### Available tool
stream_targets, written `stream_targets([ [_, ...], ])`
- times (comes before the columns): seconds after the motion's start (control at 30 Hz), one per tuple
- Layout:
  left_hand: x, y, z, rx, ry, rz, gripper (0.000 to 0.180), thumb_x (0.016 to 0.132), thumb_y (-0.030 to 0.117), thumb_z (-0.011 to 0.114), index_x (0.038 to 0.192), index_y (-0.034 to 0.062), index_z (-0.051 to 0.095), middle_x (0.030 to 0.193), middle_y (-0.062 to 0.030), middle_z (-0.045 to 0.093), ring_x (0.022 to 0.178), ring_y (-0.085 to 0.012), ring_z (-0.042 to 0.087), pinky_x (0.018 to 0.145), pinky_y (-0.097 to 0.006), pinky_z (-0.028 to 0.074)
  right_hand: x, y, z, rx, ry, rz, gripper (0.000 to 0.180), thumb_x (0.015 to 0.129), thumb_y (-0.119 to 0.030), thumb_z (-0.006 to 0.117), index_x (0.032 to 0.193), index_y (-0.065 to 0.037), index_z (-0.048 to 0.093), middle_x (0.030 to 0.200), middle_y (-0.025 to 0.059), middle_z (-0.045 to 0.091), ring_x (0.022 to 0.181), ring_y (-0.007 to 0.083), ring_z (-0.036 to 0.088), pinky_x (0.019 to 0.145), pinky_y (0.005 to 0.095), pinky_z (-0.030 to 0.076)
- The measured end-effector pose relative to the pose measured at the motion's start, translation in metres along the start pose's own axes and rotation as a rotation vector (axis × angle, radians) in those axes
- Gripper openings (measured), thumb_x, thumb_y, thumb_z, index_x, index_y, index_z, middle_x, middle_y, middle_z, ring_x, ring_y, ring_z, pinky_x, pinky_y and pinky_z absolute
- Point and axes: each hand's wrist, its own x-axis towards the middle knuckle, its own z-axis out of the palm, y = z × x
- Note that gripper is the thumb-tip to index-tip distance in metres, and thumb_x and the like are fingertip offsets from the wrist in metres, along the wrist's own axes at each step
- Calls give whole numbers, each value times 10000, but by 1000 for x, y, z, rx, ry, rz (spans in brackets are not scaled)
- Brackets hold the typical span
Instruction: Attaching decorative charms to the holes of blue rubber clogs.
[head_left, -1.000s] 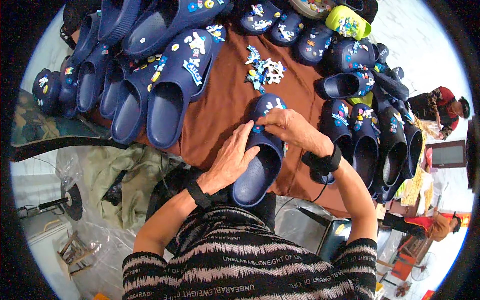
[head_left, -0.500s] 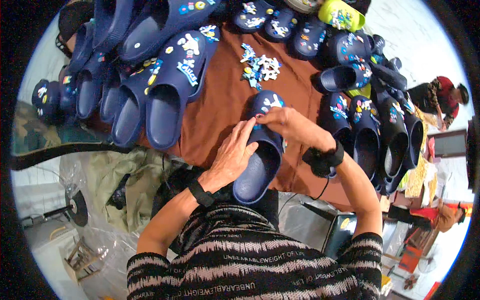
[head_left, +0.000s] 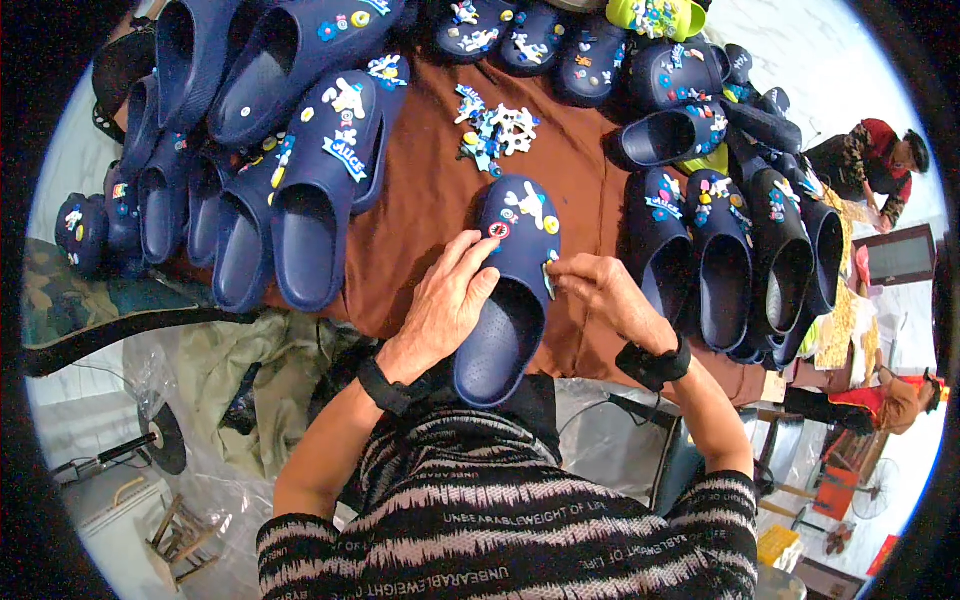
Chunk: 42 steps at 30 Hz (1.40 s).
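Resting flat with fingers spread on a navy foam clog [head_left: 507,300], left hand [head_left: 447,305] steadies it; right hand [head_left: 605,297] pinches a small charm [head_left: 549,272] at its edge

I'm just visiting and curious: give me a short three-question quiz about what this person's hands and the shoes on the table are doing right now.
1. True or false: the left hand rests on the side of the navy clog in front of the person.
2. What does the right hand pinch at the clog's right edge? A) a small charm B) a shoelace C) a brush
3. What colour is the cloth under the clog?

Key
1. True; its fingers lie along the clog's left side.
2. A; the fingertips press a small charm against the clog's upper.
3. Brown, with a loose pile of charms lying on it farther from the person.
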Motion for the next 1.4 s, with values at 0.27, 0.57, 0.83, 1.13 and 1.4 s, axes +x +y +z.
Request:
stream_targets([
  [0.27, 3, -7, 1, -39, 58, 35, 436, 1025, 331, 486, 1329, 19, 517, 1387, -208, 469, 1266, -395, 493, 1048, -435, 412, -2, -23, 19, -432, -18, -135, 295, 878, -55, 605, 1169, -8, 618, 984, 173, 630, 915, 383, 657, 785, 470, 534],
  [0.57, 7, 10, -1, 114, -81, 96, 538, 1023, 307, 473, 1468, 20, 376, 1509, -225, 364, 1406, -378, 355, 1152, -426, 301, -19, -20, 19, -149, 102, 30, 504, 902, -332, 683, 1246, 13, 555, 1000, 196, 624, 923, 396, 652, 778, 460, 531],
  [0.83, 11, 9, 2, 85, -63, 93, 512, 990, 205, 518, 1443, -7, 407, 1475, -205, 423, 1373, -364, 401, 1137, -428, 333, -18, -23, 43, -485, 125, -94, 636, 821, -311, 739, 1298, 33, 496, 1092, 190, 542, 972, 364, 601, 811, 435, 523],
  [1.13, 9, 9, 2, 92, -68, 135, 544, 1000, 231, 507, 1467, -11, 367, 1494, -215, 403, 1393, -366, 376, 1156, -432, 304, -24, -22, 59, -500, 265, 44, 630, 829, -153, 642, 1390, 24, 415, 797, 205, 669, 671, 379, 662, 580, 469, 517],
  [1.4, 6, 15, 4, 65, -100, 120, 561, 972, 149, 504, 1485, -10, 342, 1519, -209, 379, 1418, -353, 350, 1172, -421, 280, -17, -9, 58, -532, 359, 31, 548, 810, -80, 600, 1331, 12, 455, 697, 192, 659, 590, 370, 651, 518, 478, 496],
])
